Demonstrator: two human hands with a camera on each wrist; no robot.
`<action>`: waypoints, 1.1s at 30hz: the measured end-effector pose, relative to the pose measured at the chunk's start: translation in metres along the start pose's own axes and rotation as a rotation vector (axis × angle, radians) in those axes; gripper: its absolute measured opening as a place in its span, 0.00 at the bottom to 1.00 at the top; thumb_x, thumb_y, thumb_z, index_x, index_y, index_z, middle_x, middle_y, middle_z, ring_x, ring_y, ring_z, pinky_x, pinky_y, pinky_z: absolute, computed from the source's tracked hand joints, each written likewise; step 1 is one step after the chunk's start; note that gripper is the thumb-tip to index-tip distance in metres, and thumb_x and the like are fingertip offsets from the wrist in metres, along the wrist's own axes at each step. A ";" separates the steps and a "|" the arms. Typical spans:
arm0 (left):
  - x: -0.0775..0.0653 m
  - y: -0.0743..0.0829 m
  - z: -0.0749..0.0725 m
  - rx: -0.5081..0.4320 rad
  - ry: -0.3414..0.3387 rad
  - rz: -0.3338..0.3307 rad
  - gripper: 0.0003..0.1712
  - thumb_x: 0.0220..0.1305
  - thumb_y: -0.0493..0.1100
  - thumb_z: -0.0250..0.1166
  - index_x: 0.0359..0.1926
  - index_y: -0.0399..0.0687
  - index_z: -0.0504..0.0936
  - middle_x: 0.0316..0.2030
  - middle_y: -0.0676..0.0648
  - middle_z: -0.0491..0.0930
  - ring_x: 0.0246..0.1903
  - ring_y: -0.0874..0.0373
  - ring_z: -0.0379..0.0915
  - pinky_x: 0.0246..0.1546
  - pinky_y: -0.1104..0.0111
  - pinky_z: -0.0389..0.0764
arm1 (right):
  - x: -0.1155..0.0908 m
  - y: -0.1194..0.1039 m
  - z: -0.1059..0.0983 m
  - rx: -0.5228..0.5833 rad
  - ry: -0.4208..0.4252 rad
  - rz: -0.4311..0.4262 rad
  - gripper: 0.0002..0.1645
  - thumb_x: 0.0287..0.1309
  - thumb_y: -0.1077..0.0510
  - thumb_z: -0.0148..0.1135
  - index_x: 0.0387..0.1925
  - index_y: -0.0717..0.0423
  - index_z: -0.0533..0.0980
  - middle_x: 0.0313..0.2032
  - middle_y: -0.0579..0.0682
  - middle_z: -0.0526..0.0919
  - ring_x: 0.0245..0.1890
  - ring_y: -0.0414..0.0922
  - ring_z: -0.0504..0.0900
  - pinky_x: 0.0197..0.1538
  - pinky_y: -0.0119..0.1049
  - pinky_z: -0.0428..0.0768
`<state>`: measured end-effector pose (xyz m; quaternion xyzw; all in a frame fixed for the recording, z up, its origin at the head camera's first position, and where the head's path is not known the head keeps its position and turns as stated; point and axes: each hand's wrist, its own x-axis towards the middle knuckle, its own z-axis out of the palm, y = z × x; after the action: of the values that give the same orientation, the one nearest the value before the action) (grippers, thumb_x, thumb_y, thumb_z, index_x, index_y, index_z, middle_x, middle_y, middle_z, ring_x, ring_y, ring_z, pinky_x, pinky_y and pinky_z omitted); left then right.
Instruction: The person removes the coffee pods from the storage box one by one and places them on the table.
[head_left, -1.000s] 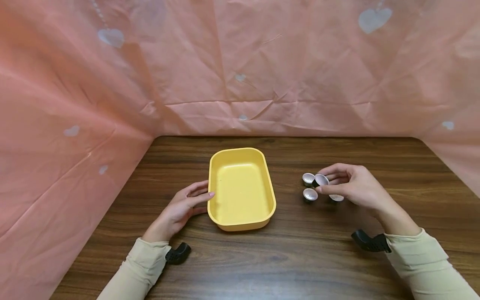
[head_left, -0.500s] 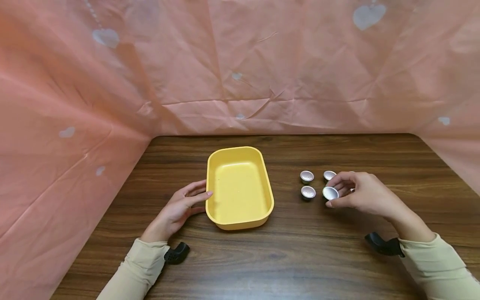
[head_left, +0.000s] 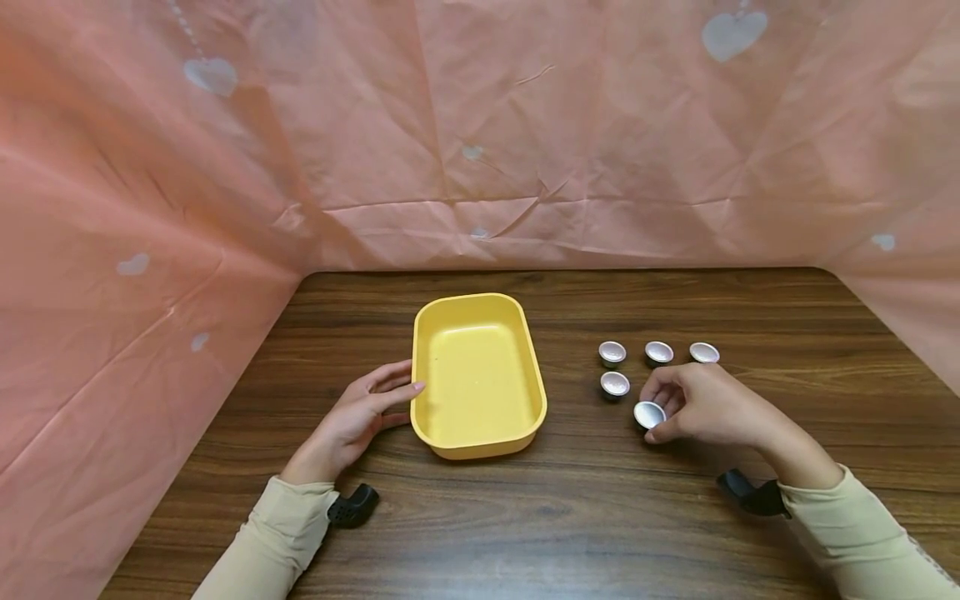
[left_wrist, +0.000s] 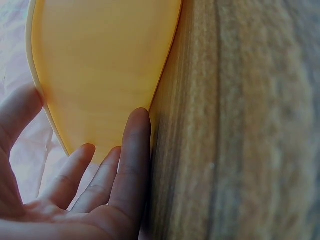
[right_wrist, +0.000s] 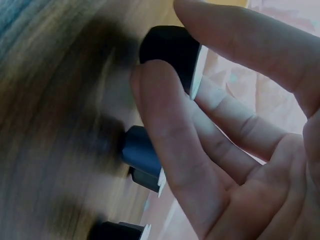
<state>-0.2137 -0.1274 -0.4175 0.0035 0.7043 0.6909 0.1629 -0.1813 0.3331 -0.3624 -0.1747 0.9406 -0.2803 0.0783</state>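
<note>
In the head view my right hand pinches a coffee capsule between thumb and fingers, its silver lid facing up. The right wrist view shows the dark body of this held capsule between thumb and index finger. Just behind, another capsule stands alone, with a row of three more at the back, lids up. My left hand rests against the left wall of a yellow plastic basin, thumb over the rim. Its straight fingers touch the outer wall in the left wrist view.
The brown wooden table carries everything. A pink cloth with pale hearts hangs behind it and along the left side. Nothing lies inside the basin. Black wrist mounts stick out from both sleeves near the table.
My right hand has come from the capsules at the back toward the front edge, now with the front capsule pinched and shifted forward and slightly left. The left hand and basin stay put.
</note>
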 end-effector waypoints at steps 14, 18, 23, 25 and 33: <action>0.002 0.001 0.000 -0.011 -0.003 0.015 0.37 0.74 0.46 0.70 0.79 0.48 0.69 0.75 0.40 0.72 0.57 0.61 0.82 0.62 0.59 0.84 | -0.001 -0.006 0.000 -0.088 0.012 -0.041 0.28 0.37 0.49 0.91 0.39 0.48 0.82 0.32 0.39 0.86 0.33 0.34 0.82 0.37 0.30 0.79; -0.001 -0.002 -0.001 -0.013 -0.001 0.000 0.37 0.74 0.46 0.71 0.79 0.48 0.69 0.75 0.40 0.72 0.56 0.61 0.83 0.61 0.59 0.85 | -0.007 -0.007 0.002 -0.072 0.023 -0.079 0.29 0.40 0.47 0.90 0.41 0.51 0.82 0.31 0.39 0.87 0.32 0.32 0.82 0.36 0.30 0.81; -0.002 -0.003 -0.001 -0.004 0.001 0.001 0.39 0.74 0.48 0.71 0.79 0.49 0.69 0.76 0.40 0.72 0.58 0.60 0.82 0.62 0.59 0.84 | -0.012 -0.012 -0.003 -0.125 0.165 -0.071 0.25 0.49 0.40 0.86 0.40 0.48 0.84 0.33 0.39 0.87 0.32 0.32 0.82 0.37 0.30 0.81; -0.002 -0.003 -0.002 -0.006 0.005 0.002 0.38 0.74 0.48 0.71 0.79 0.49 0.69 0.76 0.40 0.72 0.58 0.60 0.82 0.62 0.59 0.84 | -0.013 -0.014 -0.005 -0.155 0.256 -0.065 0.23 0.51 0.38 0.85 0.38 0.46 0.84 0.33 0.39 0.87 0.32 0.33 0.82 0.37 0.30 0.80; -0.003 -0.003 0.000 -0.014 0.001 0.006 0.37 0.74 0.46 0.70 0.79 0.46 0.69 0.75 0.39 0.73 0.57 0.60 0.82 0.61 0.60 0.85 | -0.012 -0.017 -0.007 -0.158 0.381 -0.004 0.24 0.56 0.34 0.81 0.46 0.43 0.87 0.32 0.38 0.88 0.35 0.37 0.84 0.34 0.32 0.76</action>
<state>-0.2099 -0.1279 -0.4200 0.0039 0.6997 0.6961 0.1605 -0.1670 0.3277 -0.3460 -0.1259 0.9571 -0.2340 -0.1157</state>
